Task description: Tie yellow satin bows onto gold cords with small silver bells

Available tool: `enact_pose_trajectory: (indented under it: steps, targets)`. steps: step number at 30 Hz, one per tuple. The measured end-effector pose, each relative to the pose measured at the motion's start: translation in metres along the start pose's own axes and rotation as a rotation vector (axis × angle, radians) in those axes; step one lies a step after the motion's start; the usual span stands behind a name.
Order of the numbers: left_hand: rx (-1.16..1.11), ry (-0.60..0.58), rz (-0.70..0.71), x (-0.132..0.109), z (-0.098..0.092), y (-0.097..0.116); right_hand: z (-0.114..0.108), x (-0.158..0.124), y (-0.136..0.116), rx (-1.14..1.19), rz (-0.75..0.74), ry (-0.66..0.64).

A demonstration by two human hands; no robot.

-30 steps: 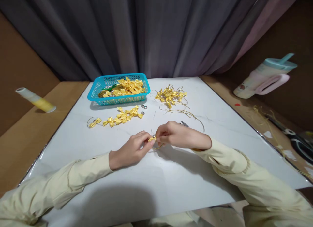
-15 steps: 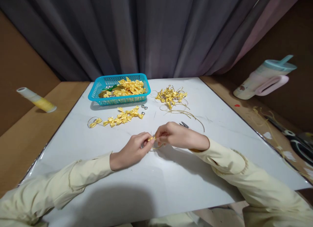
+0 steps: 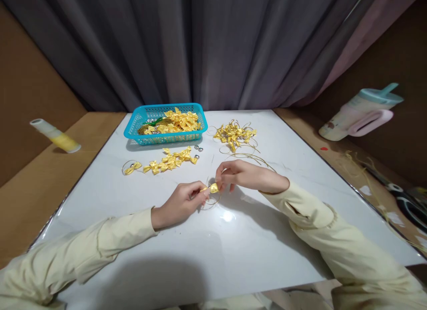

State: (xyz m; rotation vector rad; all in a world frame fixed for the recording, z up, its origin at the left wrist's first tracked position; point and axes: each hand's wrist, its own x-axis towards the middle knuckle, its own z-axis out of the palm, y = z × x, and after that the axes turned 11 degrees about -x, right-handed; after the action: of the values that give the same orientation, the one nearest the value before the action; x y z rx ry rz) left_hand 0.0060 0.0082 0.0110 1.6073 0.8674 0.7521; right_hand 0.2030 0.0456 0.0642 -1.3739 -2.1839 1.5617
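Note:
A small yellow satin ribbon bow (image 3: 213,188) on a thin gold cord is between my hands, just above the table. My left hand (image 3: 185,201) pinches its left end between thumb and forefinger. The cord (image 3: 212,205) hangs in a loop beneath the bow. My right hand (image 3: 238,174) has its thumb and forefinger closed at the bow's right end, with the other fingers curled loosely. A small silver piece shows at the bow's middle, partly hidden by fingers. Beyond my hands lies a row of yellow bows (image 3: 171,160), with several silver beads (image 3: 197,148) beside it.
A blue plastic basket (image 3: 131,131) of bows stands at the back left. Right of it lies a pile of corded bows (image 3: 234,134). A single corded bow (image 3: 132,167) lies left. A tumbler (image 3: 356,114), scissors (image 3: 396,190) and a yellow-and-white tube (image 3: 56,136) flank the white table (image 3: 160,265).
My right hand has shifted slightly up and right, its fingers loosening, so more of the bow shows. My left hand keeps its pinch. The view has shifted slightly.

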Motion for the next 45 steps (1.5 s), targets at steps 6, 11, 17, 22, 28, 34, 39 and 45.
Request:
enact_pose_trajectory:
  steps: [6, 11, 17, 22, 28, 34, 39, 45]
  targets:
    - [0.063, -0.023, 0.052, -0.002, 0.0, -0.002, 0.009, 0.008, 0.0, 0.217, 0.085, -0.04]
    - [0.152, -0.043, 0.121, -0.003, 0.001, -0.001, 0.017, 0.017, 0.009, 0.604, 0.069, -0.11]
    - [0.171, -0.06, 0.095, -0.001, 0.003, -0.002, -0.004, 0.023, 0.006, 0.83, 0.002, 0.117]
    - [0.089, -0.059, 0.019, 0.001, 0.003, -0.007, -0.034, 0.028, -0.011, 0.713, -0.106, 0.223]
    - [-0.022, 0.071, -0.05, 0.008, -0.004, -0.008, -0.023, 0.005, -0.04, 0.455, -0.232, 0.322]
    - [-0.127, 0.25, 0.023, 0.014, -0.01, -0.008, 0.015, -0.041, -0.056, 0.11, -0.212, 0.06]
    - [-0.229, 0.313, 0.045, 0.015, -0.012, -0.005, 0.036, -0.056, -0.056, -0.04, -0.245, -0.109]
    - [-0.295, 0.311, 0.095, 0.012, -0.015, 0.003, 0.036, -0.04, -0.05, -0.202, -0.232, 0.157]
